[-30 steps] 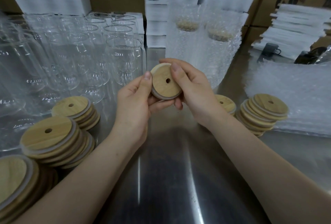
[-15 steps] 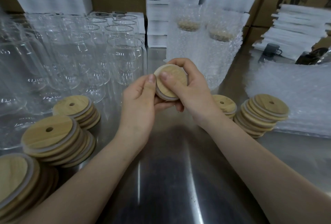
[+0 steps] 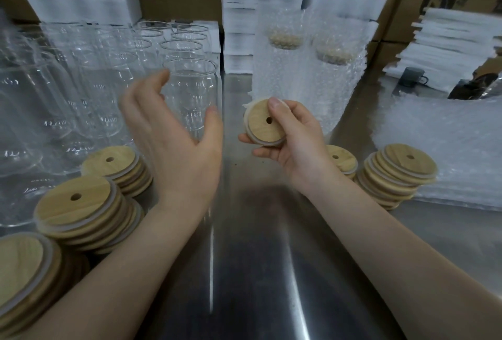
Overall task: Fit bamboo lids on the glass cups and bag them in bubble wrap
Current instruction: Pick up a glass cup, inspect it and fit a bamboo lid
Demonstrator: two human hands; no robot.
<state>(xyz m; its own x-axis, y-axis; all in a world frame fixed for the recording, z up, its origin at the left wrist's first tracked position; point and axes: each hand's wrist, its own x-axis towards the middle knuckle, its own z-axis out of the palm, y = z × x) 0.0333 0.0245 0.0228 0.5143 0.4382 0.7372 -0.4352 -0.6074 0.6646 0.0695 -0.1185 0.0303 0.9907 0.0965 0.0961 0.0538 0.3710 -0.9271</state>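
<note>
Fitting step, likely: left hand (image 3: 173, 141), fingers spread, hovers at glass cup (image 3: 190, 84); right hand (image 3: 296, 146) right of cup pinches bamboo lid (image 3: 262, 126); next, grip cup.

Dim, flat indoor light, darker toward the corners. Pale glare streaks run down the brushed steel worktop (image 3: 271, 271). The left hand (image 3: 173, 138) is smeared by motion blur, while the right hand (image 3: 293, 138) and its round bamboo lid (image 3: 264, 122) are sharp. Wide-angle distortion bends the stacked white foam sheets (image 3: 456, 40) at the edges.

tan bamboo lid (image 3: 264, 124), clear glass cup (image 3: 190, 89), silver table (image 3: 258, 271)
</note>
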